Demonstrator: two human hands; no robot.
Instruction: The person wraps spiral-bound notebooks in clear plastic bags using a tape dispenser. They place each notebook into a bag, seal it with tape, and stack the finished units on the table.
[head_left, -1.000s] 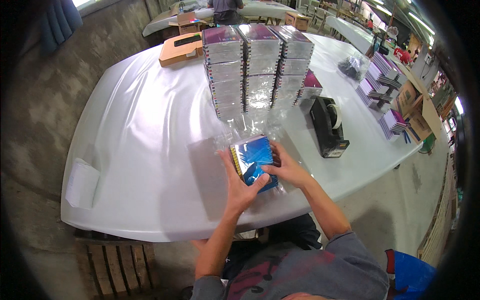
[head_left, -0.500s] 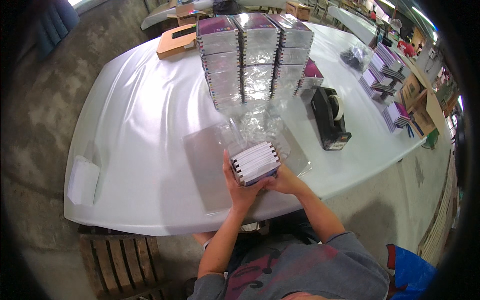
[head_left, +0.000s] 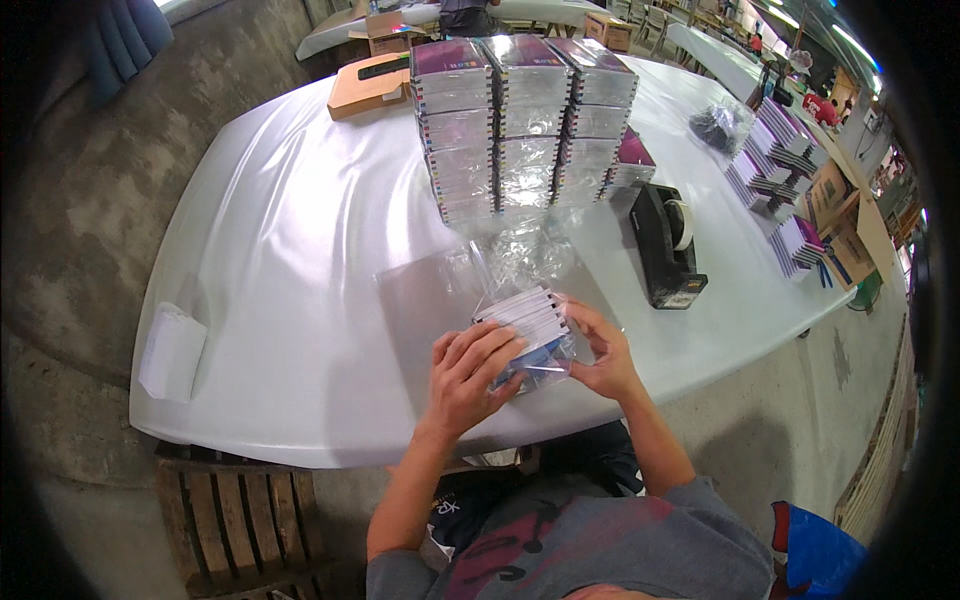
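Note:
In front of me on the table, a bundle of white-edged booklets [head_left: 522, 316] sits partly inside a clear plastic bag [head_left: 545, 372]. A blue cover shows through the film at its near side. My left hand [head_left: 472, 372] is closed over the bundle's near left part, fingers bent across the booklet edges and the film. My right hand [head_left: 603, 352] grips the bag at the bundle's right side, thumb near me and fingertips by the far corner. More loose, crinkled clear film [head_left: 525, 250] lies just beyond the bundle.
Wrapped booklet stacks [head_left: 530, 120] stand tall at the back. Right of them is a black tape dispenser [head_left: 665, 250]. Unwrapped booklets [head_left: 780, 155] and cardboard boxes [head_left: 850, 220] are at the far right. A white block [head_left: 172, 352] sits left; a wooden pallet [head_left: 240, 520] is below the table.
My left hand has shifted from the bundle's left side onto its near left part. My right hand has moved from the near side round to the right, and clear film now covers the near end.

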